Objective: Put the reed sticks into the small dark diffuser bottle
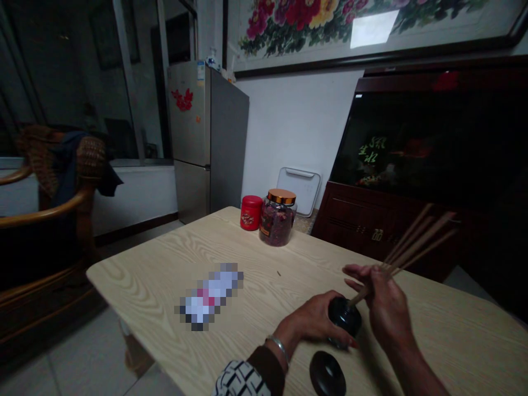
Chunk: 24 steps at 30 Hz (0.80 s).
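Observation:
My left hand (313,322) wraps around a small black round pot (345,317) standing on the light wooden table (165,264). My right hand (381,305) is closed on several thin brown sticks (412,242). Their lower ends reach the mouth of the pot, and their tops fan out up and to the right. A black round lid (327,374) lies flat on the table just in front of the pot, near the table's front edge.
A glass jar with a gold lid (278,218) and a small red tin (251,212) stand at the table's far end. A blurred flat packet (210,294) lies mid-table. A wooden chair (49,220) stands left; a dark cabinet with a fish tank (429,165) is right.

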Each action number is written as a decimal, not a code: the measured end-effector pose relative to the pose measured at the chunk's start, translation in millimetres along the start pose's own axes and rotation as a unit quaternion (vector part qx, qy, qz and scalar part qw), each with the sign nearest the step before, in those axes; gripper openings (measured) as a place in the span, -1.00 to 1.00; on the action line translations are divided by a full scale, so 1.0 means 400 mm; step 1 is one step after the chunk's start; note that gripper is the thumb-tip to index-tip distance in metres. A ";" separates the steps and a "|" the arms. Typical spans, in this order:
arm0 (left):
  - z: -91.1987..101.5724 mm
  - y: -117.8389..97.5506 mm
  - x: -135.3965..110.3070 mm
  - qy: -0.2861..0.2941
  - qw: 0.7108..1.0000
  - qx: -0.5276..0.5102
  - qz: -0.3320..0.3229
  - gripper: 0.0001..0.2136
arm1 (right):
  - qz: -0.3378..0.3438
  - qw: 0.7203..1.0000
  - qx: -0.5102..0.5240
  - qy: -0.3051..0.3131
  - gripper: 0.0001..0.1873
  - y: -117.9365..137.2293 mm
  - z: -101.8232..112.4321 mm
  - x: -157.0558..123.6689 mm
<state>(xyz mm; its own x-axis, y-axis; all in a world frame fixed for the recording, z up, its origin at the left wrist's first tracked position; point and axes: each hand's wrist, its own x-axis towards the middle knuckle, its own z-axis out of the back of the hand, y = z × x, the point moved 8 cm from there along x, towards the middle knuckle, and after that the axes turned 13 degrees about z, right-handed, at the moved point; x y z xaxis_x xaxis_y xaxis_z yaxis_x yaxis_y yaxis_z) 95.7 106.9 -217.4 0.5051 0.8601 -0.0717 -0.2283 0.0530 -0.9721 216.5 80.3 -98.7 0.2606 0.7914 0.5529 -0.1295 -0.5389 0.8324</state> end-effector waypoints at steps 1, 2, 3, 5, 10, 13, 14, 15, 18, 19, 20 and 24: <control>-0.001 0.003 0.000 0.003 1.000 -0.007 0.008 -0.15 | 0.009 0.999 0.036 -0.032 -0.59 0.022 0.032 0.033; -0.003 0.004 0.000 0.007 1.000 -0.015 0.012 -0.13 | 0.024 0.996 0.053 -0.064 -0.60 0.039 0.076 0.065; -0.004 0.004 0.000 0.011 1.000 -0.023 0.014 -0.12 | 0.033 0.997 0.035 -0.066 -0.61 0.047 0.117 0.092; -0.005 0.002 0.000 0.015 0.999 -0.036 0.011 -0.14 | 0.004 0.992 -0.125 0.012 -0.60 0.016 0.186 0.116; -0.008 -0.010 -0.004 0.026 0.998 -0.055 -0.003 -0.24 | -0.042 0.846 -0.481 0.226 -0.79 -0.173 0.306 -0.032; -0.010 -0.013 -0.007 0.033 0.997 -0.067 -0.002 -0.24 | 0.002 0.773 -0.571 0.278 -0.72 -0.236 0.314 -0.134; -0.010 -0.014 -0.007 0.034 0.997 -0.070 -0.002 -0.24 | 0.023 0.760 -0.584 0.285 -0.67 -0.241 0.308 -0.150; -0.009 -0.014 -0.007 0.034 0.997 -0.073 -0.002 -0.24 | 0.042 0.749 -0.594 0.290 -0.64 -0.239 0.301 -0.157; -0.010 -0.013 -0.005 0.033 0.997 -0.077 -0.005 -0.24 | 0.068 0.737 -0.606 0.291 -0.61 -0.213 0.285 -0.141; -0.011 -0.011 -0.004 0.034 0.996 -0.077 -0.006 -0.24 | 0.069 0.744 -0.600 0.286 -0.60 -0.201 0.281 -0.130; -0.012 -0.010 -0.002 0.036 0.996 -0.076 -0.007 -0.24 | 0.069 0.755 -0.588 0.281 -0.60 -0.187 0.275 -0.120; -0.018 -0.004 0.005 0.041 0.996 -0.084 -0.010 -0.23 | 0.047 0.806 -0.523 0.274 -0.73 -0.155 0.224 -0.099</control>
<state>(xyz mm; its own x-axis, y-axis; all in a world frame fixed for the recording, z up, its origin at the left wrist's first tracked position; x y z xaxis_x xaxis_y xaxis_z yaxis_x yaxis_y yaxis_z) 102.9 105.0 -217.8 0.5762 0.8149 -0.0627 -0.0776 -0.0218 -0.9967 300.0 56.3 -175.4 -0.2216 0.9242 0.3111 -0.9343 -0.2926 0.2037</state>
